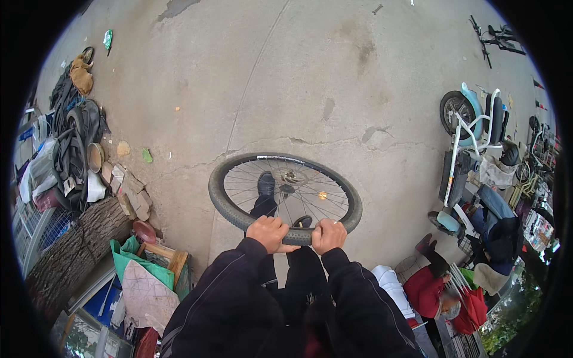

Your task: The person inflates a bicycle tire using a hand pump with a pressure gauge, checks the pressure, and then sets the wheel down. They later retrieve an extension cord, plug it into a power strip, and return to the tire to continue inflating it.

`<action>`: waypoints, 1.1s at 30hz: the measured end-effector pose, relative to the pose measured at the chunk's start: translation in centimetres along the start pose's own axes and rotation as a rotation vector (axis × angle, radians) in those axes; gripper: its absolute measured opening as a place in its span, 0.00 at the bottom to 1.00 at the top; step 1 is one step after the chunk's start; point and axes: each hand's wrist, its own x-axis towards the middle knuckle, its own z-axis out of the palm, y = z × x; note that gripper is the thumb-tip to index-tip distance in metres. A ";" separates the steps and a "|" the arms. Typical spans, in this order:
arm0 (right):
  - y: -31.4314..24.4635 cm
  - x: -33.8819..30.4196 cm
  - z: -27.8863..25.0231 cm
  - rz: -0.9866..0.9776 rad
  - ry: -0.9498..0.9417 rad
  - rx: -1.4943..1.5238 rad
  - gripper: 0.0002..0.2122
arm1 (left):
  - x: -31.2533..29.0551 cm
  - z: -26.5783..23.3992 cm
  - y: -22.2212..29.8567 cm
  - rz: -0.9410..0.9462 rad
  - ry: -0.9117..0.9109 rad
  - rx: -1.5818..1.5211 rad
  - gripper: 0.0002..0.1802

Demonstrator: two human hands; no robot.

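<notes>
A bicycle wheel (219,197) with a black knobby tyre, thin spokes and a central hub (287,190) is held out in front of my legs. My left hand (268,233) is closed over the near edge of the tyre, its thumb stretched along the tread toward the other hand. Just to the right, my right hand (328,235) grips the same near edge. The wheel leans away from me, and my shoes show through its spokes. Whether its far edge touches the ground I cannot tell.
At the left lie a tree trunk (80,250), bricks (136,200), old tyres and bags, and a green bag (140,265). On the right stand a light-blue and white scooter (471,122) and other bikes. A person in red (425,292) sits at the lower right.
</notes>
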 end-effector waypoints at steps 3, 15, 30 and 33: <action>-0.4 -0.3 0.8 0.008 0.102 -0.004 0.05 | -0.2 -0.1 -0.8 0.062 0.008 -0.025 0.33; -0.7 2.2 0.1 0.022 0.153 -0.053 0.06 | 2.1 -1.9 -0.7 0.039 0.025 0.029 0.34; -0.7 -3.1 2.7 -0.013 0.164 -0.027 0.05 | -3.6 0.7 -0.3 0.074 0.082 0.056 0.34; -2.5 -3.6 3.1 -0.025 0.173 0.037 0.07 | -5.0 0.4 -1.2 0.081 0.064 0.035 0.34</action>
